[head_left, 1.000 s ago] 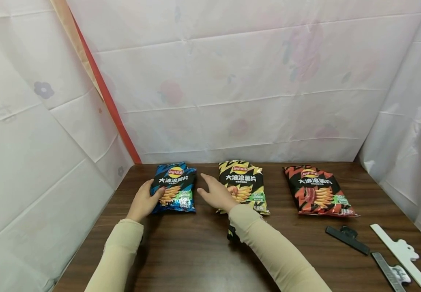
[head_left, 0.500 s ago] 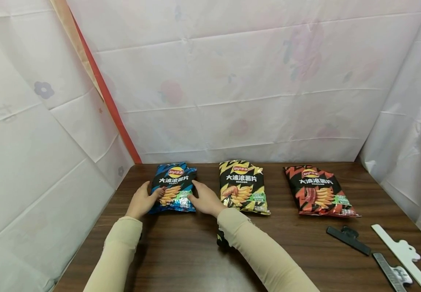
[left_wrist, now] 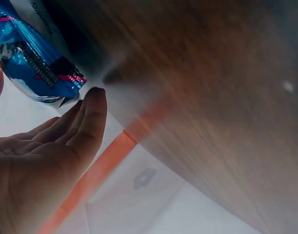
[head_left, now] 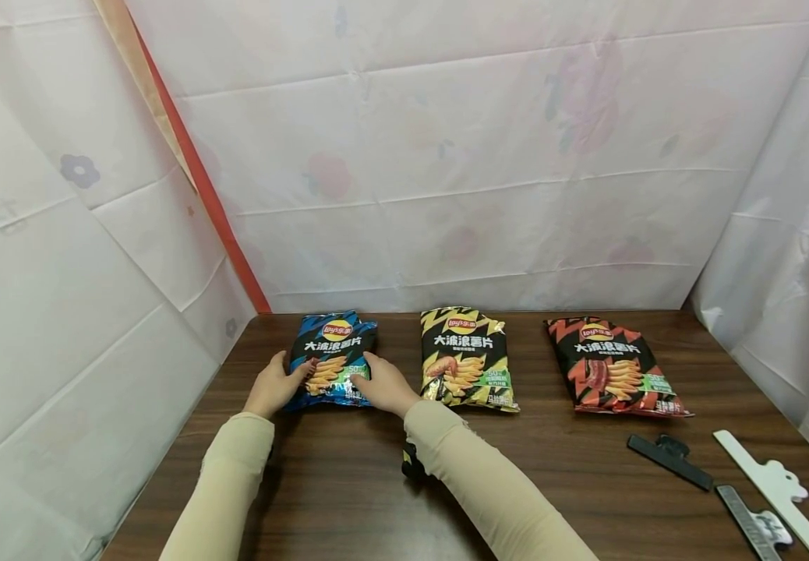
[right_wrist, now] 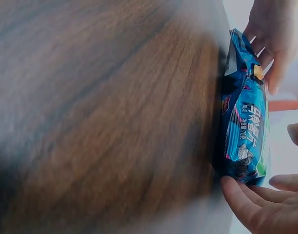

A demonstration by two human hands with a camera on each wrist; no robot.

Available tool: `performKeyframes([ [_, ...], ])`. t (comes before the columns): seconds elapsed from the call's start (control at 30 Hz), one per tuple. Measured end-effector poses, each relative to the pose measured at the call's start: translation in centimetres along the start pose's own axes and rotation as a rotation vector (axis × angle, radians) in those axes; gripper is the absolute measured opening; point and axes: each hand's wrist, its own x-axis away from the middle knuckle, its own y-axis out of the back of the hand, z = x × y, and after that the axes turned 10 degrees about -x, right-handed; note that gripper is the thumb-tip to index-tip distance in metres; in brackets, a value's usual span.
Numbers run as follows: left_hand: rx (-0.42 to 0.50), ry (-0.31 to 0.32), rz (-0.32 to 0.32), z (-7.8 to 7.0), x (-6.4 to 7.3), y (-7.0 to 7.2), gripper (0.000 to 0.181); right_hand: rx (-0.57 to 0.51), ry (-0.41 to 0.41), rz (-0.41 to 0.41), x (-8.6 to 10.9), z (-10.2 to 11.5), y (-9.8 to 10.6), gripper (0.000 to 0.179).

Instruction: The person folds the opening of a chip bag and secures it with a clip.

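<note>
A blue and black bag of potato chips (head_left: 334,345) lies face up at the back left of the table. My left hand (head_left: 271,389) is at its left edge, thumb toward the front face. At the lower right edge is my right hand (head_left: 387,386), thumb toward the front. In the left wrist view, my left fingers are extended against the corner of the chip bag (left_wrist: 34,70). The right wrist view shows my right hand (right_wrist: 266,207) with fingertips touching the bag's end and thumb held off it. The fingers' undersides are partly hidden.
A yellow chip bag (head_left: 464,358) and a red chip bag (head_left: 611,366) lie to the right on the wooden table (head_left: 348,483). Near the right edge are a black clip (head_left: 669,460), a white clip (head_left: 769,491) and a dark grey clip (head_left: 751,522). Draped cloth walls (head_left: 446,156) stand behind and beside.
My right hand has moved left, from over the yellow bag to the right edge of the blue chip bag. My left hand has stayed at the left edge, shifting only slightly.
</note>
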Motion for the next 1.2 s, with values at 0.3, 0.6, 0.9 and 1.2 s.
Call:
performKeyframes([
  [0.3,0.001,0.003,0.014,-0.04,-0.56,-0.1,0.086,-0.114,-0.074,-0.018,-0.36,-0.4,-0.28,0.062],
  [0.6,0.013,-0.011,0.009,-0.07,-0.63,-0.11,0.08,-0.197,-0.116,-0.028,-0.63,-0.72,-0.18,0.063],
  [0.9,0.005,-0.013,0.009,0.17,-0.8,-0.28,0.075,-0.312,-0.165,-0.016,-0.51,-0.52,0.16,0.062],
  [1.2,0.038,0.013,0.007,0.15,-0.52,-0.02,0.081,-0.4,-0.198,-0.006,-0.53,-0.68,0.4,0.061],
])
